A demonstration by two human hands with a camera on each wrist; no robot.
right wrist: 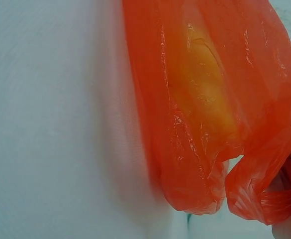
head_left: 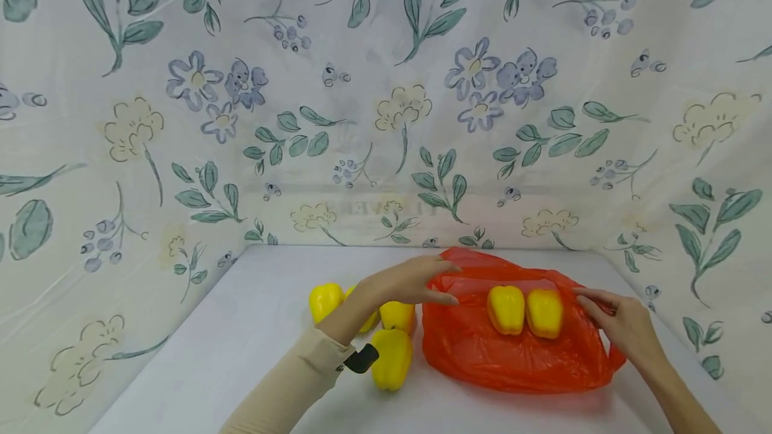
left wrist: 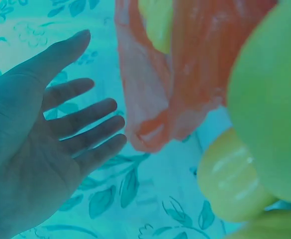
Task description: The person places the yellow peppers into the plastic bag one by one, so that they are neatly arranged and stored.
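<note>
A red plastic bag (head_left: pixel 482 367) lies spread on the table with its mouth open. Two yellow bell peppers, one on the left (head_left: pixel 505 311) and one on the right (head_left: pixel 545 313), sit inside it. My right hand (head_left: pixel 621 320) grips the bag's right edge; in the right wrist view only a bit of that hand (right wrist: pixel 288 221) shows beside the bunched plastic. At the bag's left side, my left hand (head_left: pixel 416 278) is held with fingers extended. The left wrist view shows its palm (left wrist: pixel 41 149) bare, with nothing held.
Several more yellow bell peppers (head_left: pixel 392 360) stand on the white table (head_left: pixel 211 353) left of the bag, partly hidden by the left forearm. A black strap device (head_left: pixel 362 358) is on the left wrist. Floral curtain (head_left: pixel 362 153) encloses the back and sides.
</note>
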